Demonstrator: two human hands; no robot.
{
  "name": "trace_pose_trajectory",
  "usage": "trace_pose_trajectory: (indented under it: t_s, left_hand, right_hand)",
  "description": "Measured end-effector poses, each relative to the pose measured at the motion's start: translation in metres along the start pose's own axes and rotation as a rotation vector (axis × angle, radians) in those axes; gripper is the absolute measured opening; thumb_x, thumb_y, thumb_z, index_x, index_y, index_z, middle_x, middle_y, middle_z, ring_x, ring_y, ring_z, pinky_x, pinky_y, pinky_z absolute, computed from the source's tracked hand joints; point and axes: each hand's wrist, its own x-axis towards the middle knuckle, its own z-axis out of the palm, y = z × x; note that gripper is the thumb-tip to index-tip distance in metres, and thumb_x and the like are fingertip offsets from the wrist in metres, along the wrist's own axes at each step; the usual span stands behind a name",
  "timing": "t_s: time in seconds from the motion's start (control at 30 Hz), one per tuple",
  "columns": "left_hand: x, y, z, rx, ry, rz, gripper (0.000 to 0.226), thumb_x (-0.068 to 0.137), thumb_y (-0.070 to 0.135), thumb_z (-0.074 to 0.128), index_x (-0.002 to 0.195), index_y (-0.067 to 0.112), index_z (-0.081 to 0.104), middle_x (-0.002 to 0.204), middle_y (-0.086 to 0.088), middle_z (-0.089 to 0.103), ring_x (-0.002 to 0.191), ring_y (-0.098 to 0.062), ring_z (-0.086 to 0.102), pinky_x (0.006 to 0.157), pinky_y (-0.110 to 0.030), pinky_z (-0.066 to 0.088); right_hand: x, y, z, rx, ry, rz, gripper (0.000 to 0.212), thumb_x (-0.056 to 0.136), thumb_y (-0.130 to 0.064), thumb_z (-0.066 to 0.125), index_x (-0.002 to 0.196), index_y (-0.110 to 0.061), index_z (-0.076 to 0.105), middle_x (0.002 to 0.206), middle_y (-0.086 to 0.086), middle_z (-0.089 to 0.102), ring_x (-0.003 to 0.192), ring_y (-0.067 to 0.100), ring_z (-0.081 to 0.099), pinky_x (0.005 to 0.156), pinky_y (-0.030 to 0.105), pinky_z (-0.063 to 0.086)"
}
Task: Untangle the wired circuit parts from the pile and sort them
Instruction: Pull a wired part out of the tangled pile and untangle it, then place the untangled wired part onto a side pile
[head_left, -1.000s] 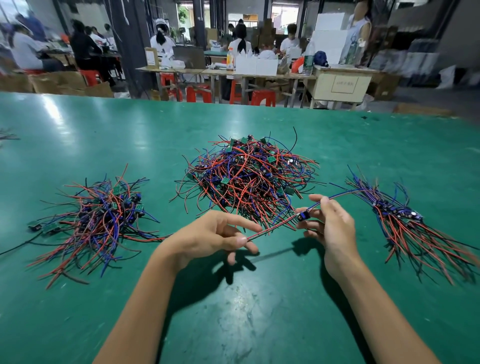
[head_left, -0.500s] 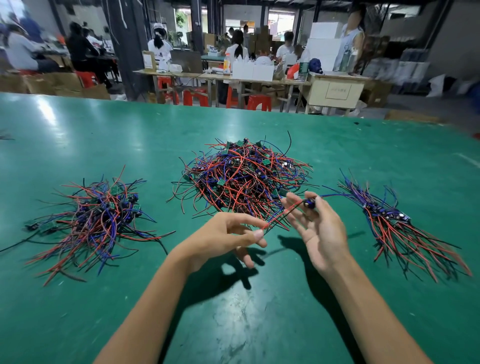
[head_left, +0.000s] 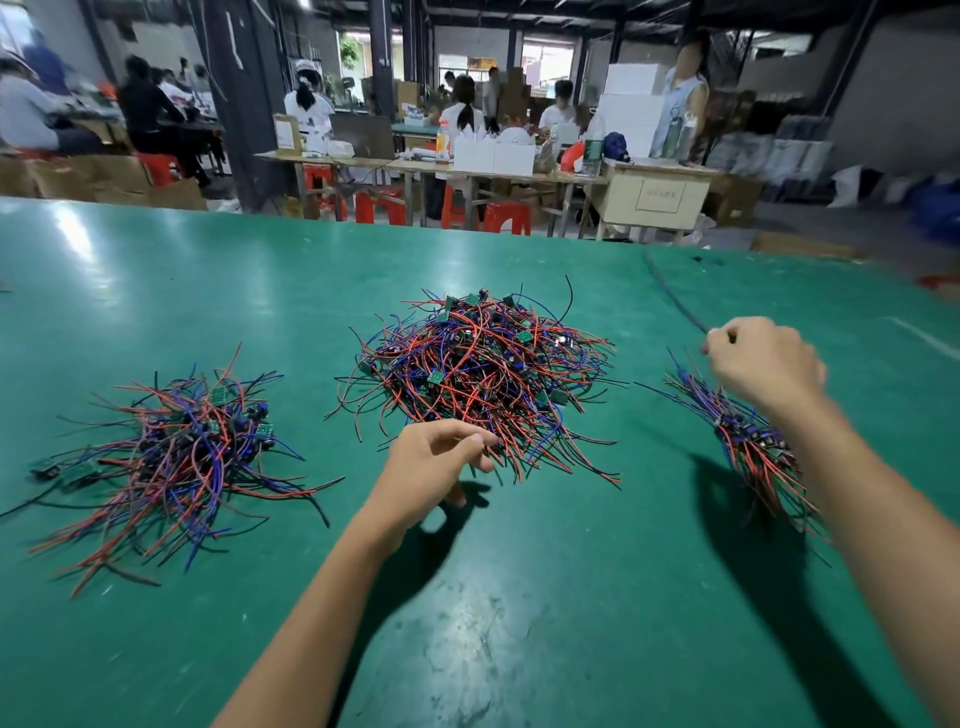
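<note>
A tangled pile of red, blue and black wired circuit parts (head_left: 483, 374) lies at the table's middle. My left hand (head_left: 436, 462) hovers at the pile's near edge with fingers loosely curled, and I see nothing in it. My right hand (head_left: 763, 364) is up at the right, fingers curled round one wired part (head_left: 675, 299), whose blurred wire sticks up and to the left from the fist. Below that hand lies the aligned right bundle (head_left: 748, 441) of sorted parts. A looser sorted heap (head_left: 176, 452) lies at the left.
The green table (head_left: 519, 597) stretches wide, with bare surface near me and behind the piles. Its far edge runs across the top of the view. Beyond it, people sit at workbenches with red stools and boxes.
My left hand has let go of the wire's end and dropped toward the pile. My right hand has swung the part to the right, over the right bundle, and closed round it.
</note>
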Motion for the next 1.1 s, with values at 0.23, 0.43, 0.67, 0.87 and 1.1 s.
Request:
trace_pose_trajectory:
  t_s: [0.23, 0.43, 0.67, 0.87, 1.1]
  left_hand:
    - [-0.001, -0.008, 0.003, 0.533, 0.123, 0.265, 0.015, 0.097, 0.031, 0.061, 0.093, 0.033, 0.076, 0.068, 0.016, 0.069, 0.050, 0.003, 0.050, 0.059, -0.023, 0.040]
    - [0.000, -0.013, 0.009, 0.624, 0.054, 0.279, 0.014, 0.096, 0.032, 0.060, 0.095, 0.035, 0.074, 0.070, 0.016, 0.068, 0.068, -0.007, 0.059, 0.077, -0.034, 0.052]
    - [0.000, -0.014, 0.012, 0.664, 0.075, 0.326, 0.010, 0.093, 0.036, 0.064, 0.098, 0.039, 0.072, 0.066, 0.023, 0.063, 0.066, -0.001, 0.052, 0.072, -0.029, 0.048]
    - [-0.003, -0.012, 0.018, 0.671, 0.102, 0.384, 0.012, 0.092, 0.028, 0.067, 0.100, 0.036, 0.070, 0.079, 0.018, 0.067, 0.060, 0.009, 0.050, 0.064, -0.026, 0.039]
    - [-0.007, -0.001, 0.035, 0.356, 0.013, 0.450, 0.027, 0.092, 0.034, 0.072, 0.119, 0.029, 0.073, 0.108, 0.015, 0.068, 0.085, -0.011, 0.059, 0.076, -0.015, 0.041]
  right_hand:
    - [-0.022, 0.067, 0.085, -0.457, -0.221, 0.008, 0.055, 0.107, -0.041, 0.026, 0.152, -0.011, 0.031, 0.159, 0.020, 0.029, 0.144, 0.035, 0.028, 0.116, 0.041, 0.025]
    - [-0.027, 0.047, 0.082, -0.235, -0.020, -0.105, 0.056, 0.099, -0.033, 0.053, 0.147, -0.007, 0.042, 0.152, 0.025, 0.037, 0.137, 0.040, 0.034, 0.111, 0.048, 0.029]
    - [-0.103, -0.017, 0.096, 0.134, -0.278, -0.692, 0.034, 0.098, -0.027, 0.063, 0.124, -0.048, 0.062, 0.137, -0.007, 0.045, 0.101, 0.018, 0.062, 0.088, 0.036, 0.047]
    - [-0.119, -0.018, 0.101, 0.309, -0.097, -0.653, 0.003, 0.095, -0.026, 0.070, 0.094, -0.026, 0.073, 0.113, -0.007, 0.058, 0.091, 0.012, 0.059, 0.074, 0.032, 0.047]
    - [-0.125, -0.034, 0.076, 1.667, -0.390, 0.021, 0.004, 0.104, -0.021, 0.051, 0.102, -0.018, 0.053, 0.090, 0.010, 0.077, 0.048, 0.008, 0.052, 0.046, 0.018, 0.044]
